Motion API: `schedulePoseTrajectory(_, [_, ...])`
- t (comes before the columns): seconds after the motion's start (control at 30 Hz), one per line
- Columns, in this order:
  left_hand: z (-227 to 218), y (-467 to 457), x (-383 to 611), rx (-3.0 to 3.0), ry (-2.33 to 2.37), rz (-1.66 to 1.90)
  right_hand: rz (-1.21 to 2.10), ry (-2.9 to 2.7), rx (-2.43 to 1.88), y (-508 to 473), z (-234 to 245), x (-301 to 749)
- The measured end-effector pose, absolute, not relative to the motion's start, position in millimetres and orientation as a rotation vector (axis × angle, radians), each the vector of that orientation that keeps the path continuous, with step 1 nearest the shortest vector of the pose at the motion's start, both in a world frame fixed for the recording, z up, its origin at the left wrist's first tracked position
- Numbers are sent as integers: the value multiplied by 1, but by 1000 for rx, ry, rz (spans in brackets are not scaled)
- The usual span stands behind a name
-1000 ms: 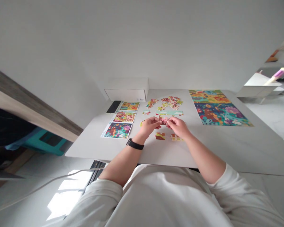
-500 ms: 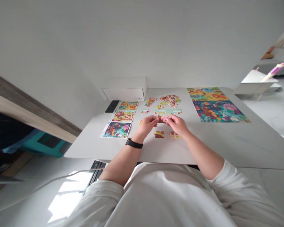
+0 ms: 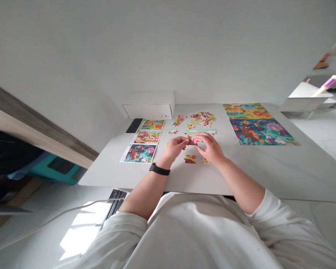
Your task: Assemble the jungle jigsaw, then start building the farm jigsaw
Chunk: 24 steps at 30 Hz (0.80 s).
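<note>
My left hand (image 3: 175, 146), with a black band on its wrist, pinches a brown and pink jigsaw puzzle piece (image 3: 193, 140) above the table. At the right end of that piece, my right hand (image 3: 211, 147) has its thumb and fingers apart; whether a fingertip touches it I cannot tell. Below the hands lies a brown and yellow puzzle piece (image 3: 190, 159). Another pale yellow piece (image 3: 206, 161) is partly covered by my right hand. Beyond the hands is a joined strip of pale green puzzle pieces (image 3: 210, 131).
Farther back lie a pile of loose puzzle pieces (image 3: 203, 118) and a smaller group (image 3: 179, 120). Picture cards (image 3: 138, 153) and a phone (image 3: 134, 126) are at left, by a white box (image 3: 148, 111). Two assembled puzzles (image 3: 260, 125) lie at right on the table (image 3: 254, 172).
My right thumb and fingers have spread from a pinch on the piece's right end. My left hand keeps its hold, and the view has shifted slightly.
</note>
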<state>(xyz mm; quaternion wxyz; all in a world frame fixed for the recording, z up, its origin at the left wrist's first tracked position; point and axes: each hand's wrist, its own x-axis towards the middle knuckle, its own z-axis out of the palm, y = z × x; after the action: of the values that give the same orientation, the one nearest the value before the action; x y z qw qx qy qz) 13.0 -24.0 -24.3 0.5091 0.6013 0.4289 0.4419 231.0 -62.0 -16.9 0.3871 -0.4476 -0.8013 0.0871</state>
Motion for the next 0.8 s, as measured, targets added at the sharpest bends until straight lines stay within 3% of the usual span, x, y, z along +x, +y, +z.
schedulePoseTrajectory(0.2, [-27, -23, 12, 1636, 1040, 1102, 152, -2002, -1089, -56, -23, 232])
schedulePoseTrajectory(0.33, [-21, -29, 4, 2120, 984, 1257, 98, -1948, -1003, -53, -31, 232])
schedulePoseTrajectory(0.47, [-11, -34, -2, 2441, 914, 1188, 142, -1989, -957, -53, -33, 230])
schedulePoseTrajectory(0.8, [18, -49, -76, 2466, 1056, 1106, 200, -2050, -912, -63, -22, 228])
